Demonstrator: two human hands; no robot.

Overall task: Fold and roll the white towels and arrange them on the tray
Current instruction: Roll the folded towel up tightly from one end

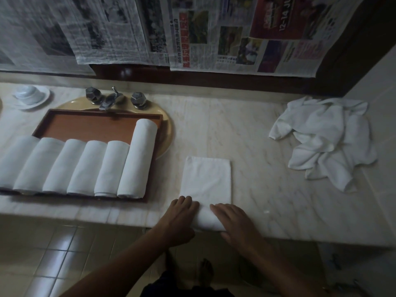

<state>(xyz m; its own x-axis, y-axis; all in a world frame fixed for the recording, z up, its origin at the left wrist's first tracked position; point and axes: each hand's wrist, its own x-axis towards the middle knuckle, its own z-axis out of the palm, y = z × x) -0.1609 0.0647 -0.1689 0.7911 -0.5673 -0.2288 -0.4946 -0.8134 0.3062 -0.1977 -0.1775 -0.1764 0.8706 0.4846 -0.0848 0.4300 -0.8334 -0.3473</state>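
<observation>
At the near edge of the tabletop [267, 151], both your hands lie side by side on the folded towel [206, 181]. The left hand [182, 217] and right hand [235, 226] are a little apart, fingers laid fairly flat over the rolled-up near end, pressing on it and not pinching it. The roll looks only just begun; most of the towel lies flat beyond your fingertips, reaching away from you. To roll it well, push forward with both palms at an even pace so neither end runs ahead, and press firmly enough that the core stays tight. Watch the towel's left and right edges and keep them flush, or the roll will cone. Further off to the left, the tray [92, 125] rests across the sink basin [168, 133] and carries six rolled towels [85, 166] side by side, with the rightmost roll [139, 159] longer than the rest. Bare tray floor shows behind the shorter rolls, and that seems the likely spot for this one. Far right, a loose pile of unfolded towels [325, 140] waits, so the task appears well along but not finished. Beyond are the tap [110, 99], a cup [27, 95] and hanging newspaper [192, 33].
</observation>
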